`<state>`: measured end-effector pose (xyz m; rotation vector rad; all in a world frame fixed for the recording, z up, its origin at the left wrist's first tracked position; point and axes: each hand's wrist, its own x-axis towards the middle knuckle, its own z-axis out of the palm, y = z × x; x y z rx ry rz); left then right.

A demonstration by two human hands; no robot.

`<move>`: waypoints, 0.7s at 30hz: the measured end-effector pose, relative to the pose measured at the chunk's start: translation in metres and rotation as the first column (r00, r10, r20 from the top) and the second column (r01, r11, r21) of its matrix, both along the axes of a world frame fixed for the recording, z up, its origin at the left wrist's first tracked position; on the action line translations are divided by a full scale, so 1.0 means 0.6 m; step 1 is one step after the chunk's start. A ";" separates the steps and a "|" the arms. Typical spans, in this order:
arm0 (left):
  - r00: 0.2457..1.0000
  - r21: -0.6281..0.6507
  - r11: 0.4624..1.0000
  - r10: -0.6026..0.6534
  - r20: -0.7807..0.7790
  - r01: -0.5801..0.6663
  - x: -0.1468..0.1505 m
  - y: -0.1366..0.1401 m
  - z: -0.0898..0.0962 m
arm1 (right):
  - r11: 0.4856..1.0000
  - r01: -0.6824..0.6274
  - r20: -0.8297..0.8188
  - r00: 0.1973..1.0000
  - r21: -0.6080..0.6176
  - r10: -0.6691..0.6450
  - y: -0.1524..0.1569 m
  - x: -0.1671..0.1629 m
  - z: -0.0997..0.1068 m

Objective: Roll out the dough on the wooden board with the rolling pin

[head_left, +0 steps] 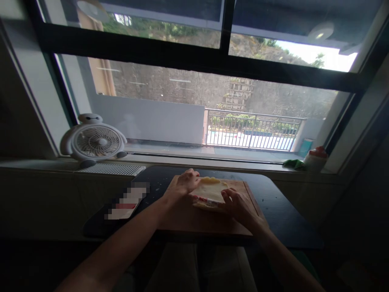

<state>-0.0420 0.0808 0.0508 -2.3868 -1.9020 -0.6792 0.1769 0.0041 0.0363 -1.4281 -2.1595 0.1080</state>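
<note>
A pale, flat sheet of dough lies on a wooden board, its far edge uneven and yellowish. Across its near part runs a narrow red, white and dark strip, too small to make out, with more dough showing on the near side of it. My left hand is at the dough's far left edge, fingers curled in on it. On the opposite side, my right hand has its thumb and fingers bent together at the right edge of the dough, covering the strip's right end.
The board rests on a dark table with small light specks. To the left lies a flat, partly blurred-out item. A white fan stands by the window sill. A red-topped bottle and a green cloth sit at the right.
</note>
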 end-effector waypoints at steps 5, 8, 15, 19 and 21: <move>0.968 0.215 0.945 -0.251 0.000 0.245 -0.013 -0.084 -0.022 | 1.000 -0.027 -0.003 1.000 -0.015 0.027 -0.005 0.011 -0.029; 0.938 0.079 0.935 -0.344 -0.040 0.346 -0.026 -0.140 -0.030 | 0.998 -0.017 0.004 1.000 0.054 0.017 -0.019 0.008 -0.045; 0.958 0.016 0.958 -0.285 -0.014 0.285 -0.064 -0.195 -0.043 | 1.000 -0.006 0.090 0.996 0.017 0.004 -0.066 0.012 -0.040; 0.953 0.022 0.952 -0.304 -0.005 0.304 -0.062 -0.191 -0.047 | 1.000 0.021 0.147 0.989 -0.010 -0.019 -0.047 -0.006 -0.035; 0.961 0.036 0.960 -0.276 -0.028 0.277 -0.050 -0.166 -0.043 | 0.996 0.084 0.160 0.983 0.020 -0.086 -0.016 -0.019 -0.032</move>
